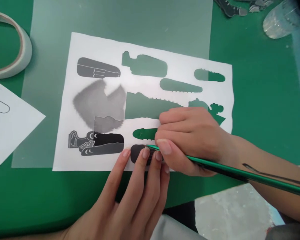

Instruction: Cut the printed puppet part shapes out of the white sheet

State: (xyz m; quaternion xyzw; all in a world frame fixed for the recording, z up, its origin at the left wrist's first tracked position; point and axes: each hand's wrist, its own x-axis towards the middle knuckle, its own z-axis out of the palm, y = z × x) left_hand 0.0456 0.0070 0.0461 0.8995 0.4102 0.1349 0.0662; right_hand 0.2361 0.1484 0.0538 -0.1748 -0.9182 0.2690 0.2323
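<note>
A white paper sheet (145,45) with several shapes cut out of it lies in front of me. My right hand (192,136) rests on its lower right part, closed around a slim green pen-like tool (222,168). The tool's tip touches or sits just over the upper edge of a black rounded shape (135,152) at the sheet's lower edge. With fingers stretched and apart, my left hand (137,186) presses its fingertips on the sheet and on that shape, hiding part of it. Farther left on the sheet are a grey smudged patch (97,103) and a dark figure with light lines (103,150).
Under the sheet lies a translucent mat (165,20) on a green table (260,100). A tape roll (26,50) stands at upper left, above a paper with line drawings (20,130). At upper right are a clear cup (276,23) and dark cut-out pieces (230,8).
</note>
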